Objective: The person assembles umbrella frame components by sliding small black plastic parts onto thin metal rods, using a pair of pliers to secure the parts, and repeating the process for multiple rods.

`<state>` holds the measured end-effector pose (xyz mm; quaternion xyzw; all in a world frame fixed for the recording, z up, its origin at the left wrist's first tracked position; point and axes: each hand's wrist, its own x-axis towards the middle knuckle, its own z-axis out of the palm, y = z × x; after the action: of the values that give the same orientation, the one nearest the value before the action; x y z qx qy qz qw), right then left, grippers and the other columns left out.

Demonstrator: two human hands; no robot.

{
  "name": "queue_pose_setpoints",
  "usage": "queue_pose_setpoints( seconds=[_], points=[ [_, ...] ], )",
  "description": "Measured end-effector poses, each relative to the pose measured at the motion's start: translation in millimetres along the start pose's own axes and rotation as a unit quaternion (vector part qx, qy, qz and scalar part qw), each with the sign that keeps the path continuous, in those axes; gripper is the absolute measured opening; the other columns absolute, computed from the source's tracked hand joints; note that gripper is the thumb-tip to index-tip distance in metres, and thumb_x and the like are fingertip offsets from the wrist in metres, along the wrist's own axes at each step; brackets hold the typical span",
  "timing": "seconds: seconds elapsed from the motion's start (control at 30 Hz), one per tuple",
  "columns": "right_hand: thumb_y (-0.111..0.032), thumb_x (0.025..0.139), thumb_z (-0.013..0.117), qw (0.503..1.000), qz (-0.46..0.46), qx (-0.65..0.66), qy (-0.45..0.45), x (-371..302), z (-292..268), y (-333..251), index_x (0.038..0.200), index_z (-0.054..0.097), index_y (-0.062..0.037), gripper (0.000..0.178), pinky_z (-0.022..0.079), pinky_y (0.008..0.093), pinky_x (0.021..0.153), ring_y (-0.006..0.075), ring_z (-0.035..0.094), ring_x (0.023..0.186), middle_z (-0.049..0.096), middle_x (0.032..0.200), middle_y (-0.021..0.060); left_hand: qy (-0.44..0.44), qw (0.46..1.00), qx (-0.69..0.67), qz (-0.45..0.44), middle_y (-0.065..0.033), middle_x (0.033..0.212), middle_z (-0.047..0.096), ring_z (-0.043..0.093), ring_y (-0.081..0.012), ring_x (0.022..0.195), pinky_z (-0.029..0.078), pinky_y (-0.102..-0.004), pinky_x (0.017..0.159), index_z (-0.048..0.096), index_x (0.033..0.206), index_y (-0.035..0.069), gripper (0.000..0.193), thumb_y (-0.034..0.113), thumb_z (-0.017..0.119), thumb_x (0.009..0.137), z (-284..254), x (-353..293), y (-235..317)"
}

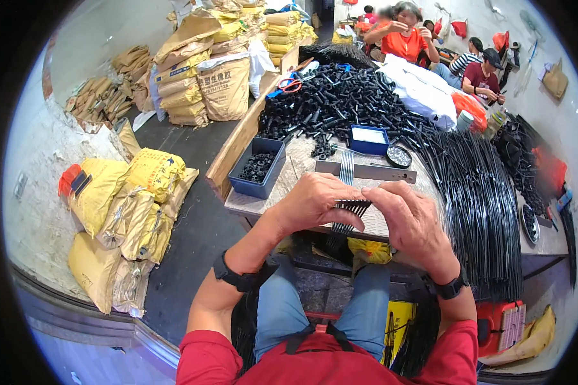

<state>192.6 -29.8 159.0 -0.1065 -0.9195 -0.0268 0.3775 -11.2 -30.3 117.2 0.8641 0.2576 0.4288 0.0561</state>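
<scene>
Both my hands are at the front edge of the worktable [298, 160], in front of a flat metal bar [385, 172]. My left hand [315, 200] is closed around a row of thin rods with dark ends [353, 205]. From the right, my right hand [412, 221] pinches the same row, thumb and fingers at its end. Pale lengths of the thin rods [347, 165] run side by side across the bar, away from me. Beyond the bar sit a small blue box [369, 142] of pale pieces and a round black dish [399, 158] of small shiny pieces.
A dark blue bin [257, 188] of black rings stands left. Behind lies a heap of black tubular parts [331, 102] with red-handled scissors [290, 85]. Long black rods [478, 212] hang over the right edge. Yellow sacks [131, 205] lie left; a person in orange [404, 45] works opposite.
</scene>
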Motion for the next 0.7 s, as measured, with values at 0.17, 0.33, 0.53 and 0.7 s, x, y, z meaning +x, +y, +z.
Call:
queue_pose_setpoints(
  seconds=[0.17, 0.33, 0.53, 0.7],
  points=[
    [-0.005, 0.067, 0.056, 1.0, 0.006, -0.02, -0.004, 10, 4, -12, 0.106, 0.05, -0.0038, 0.04, 0.048, 0.0338, 0.066, 0.0238, 0.058, 0.08, 0.053, 0.09, 0.0092, 0.011, 0.999, 0.034, 0.029, -0.0086, 0.077, 0.064, 0.059, -0.0248, 0.063, 0.046, -0.0314, 0.055, 0.065, 0.084, 0.008, 0.034, 0.033, 0.073, 0.062, 5, 1, -4],
    [-0.017, 0.067, 0.055, 0.989, -0.047, -0.135, -0.05, 20, 8, -13, 0.089, 0.053, -0.0085, 0.023, 0.044, 0.0275, 0.061, 0.016, 0.055, 0.077, 0.05, 0.084, 0.004, -0.116, 0.97, 0.21, -0.028, -0.011, 0.105, 0.056, 0.052, -0.0232, 0.097, 0.041, -0.0401, 0.082, 0.062, 0.096, 0.006, 0.062, 0.054, 0.068, 0.056, 20, -13, -11],
    [-0.017, 0.062, 0.058, 0.982, -0.058, -0.109, -0.143, 7, -24, -44, 0.076, 0.056, -0.0101, 0.017, 0.041, 0.0273, 0.057, 0.0139, 0.054, 0.067, 0.05, 0.075, 0.0013, -0.18, 0.939, 0.284, -0.069, -0.007, 0.139, 0.028, 0.029, -0.0263, 0.126, 0.024, -0.0451, 0.102, 0.033, 0.133, 0.019, 0.091, 0.06, 0.064, 0.057, 89, -79, -41],
    [-0.015, 0.063, 0.059, 0.961, -0.05, 0.006, -0.273, -10, -46, -66, 0.075, 0.056, -0.0099, 0.013, 0.039, 0.0281, 0.054, 0.0131, 0.05, 0.06, 0.046, 0.076, 0.0003, -0.141, 0.944, 0.281, -0.101, -0.0064, 0.133, 0.039, 0.036, -0.0254, 0.123, 0.026, -0.0422, 0.102, 0.042, 0.126, 0.016, 0.066, 0.03, 0.067, 0.067, 106, -84, -33]
  ],
)
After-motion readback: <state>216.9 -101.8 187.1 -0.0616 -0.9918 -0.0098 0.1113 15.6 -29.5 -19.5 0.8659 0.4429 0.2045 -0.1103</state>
